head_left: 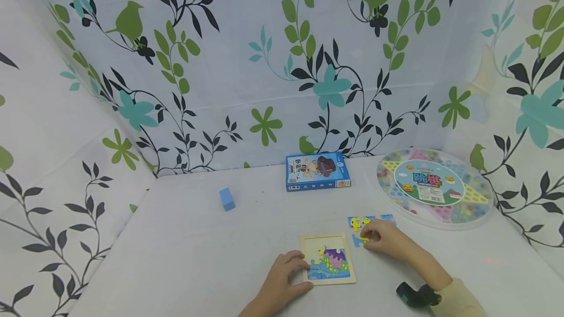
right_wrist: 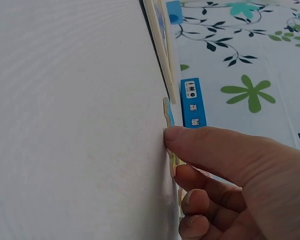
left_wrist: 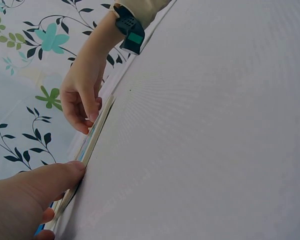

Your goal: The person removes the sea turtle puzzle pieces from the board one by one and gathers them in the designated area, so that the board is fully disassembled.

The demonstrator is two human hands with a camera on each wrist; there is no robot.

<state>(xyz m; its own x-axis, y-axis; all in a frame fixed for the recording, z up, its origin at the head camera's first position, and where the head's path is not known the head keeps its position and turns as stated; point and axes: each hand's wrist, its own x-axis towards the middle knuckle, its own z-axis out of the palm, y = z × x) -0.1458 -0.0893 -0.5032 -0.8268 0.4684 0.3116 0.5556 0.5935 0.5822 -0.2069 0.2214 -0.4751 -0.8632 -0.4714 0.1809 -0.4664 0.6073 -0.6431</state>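
Observation:
A wooden puzzle frame (head_left: 328,283) lies on the white table, its lower part filled with jigsaw pieces (head_left: 336,261) in blue, purple and green. My left hand (head_left: 282,278) holds the frame at its lower left corner, thumb at the near edge and fingers along the left side. To the right of the frame, my right hand (head_left: 385,238) pinches a puzzle piece (right_wrist: 170,117) between thumb and index finger, close over the table. Loose blue and yellow pieces (head_left: 355,223) lie just beyond that hand, partly hidden by it.
Behind the frame stands a blue game box (head_left: 318,172) against the patterned cloth (head_left: 264,62). A round Chinese checkers board (head_left: 471,214) lies at the back right. Off to the left sits a small blue block (head_left: 227,199). The right wrist wears a black band (head_left: 417,296).

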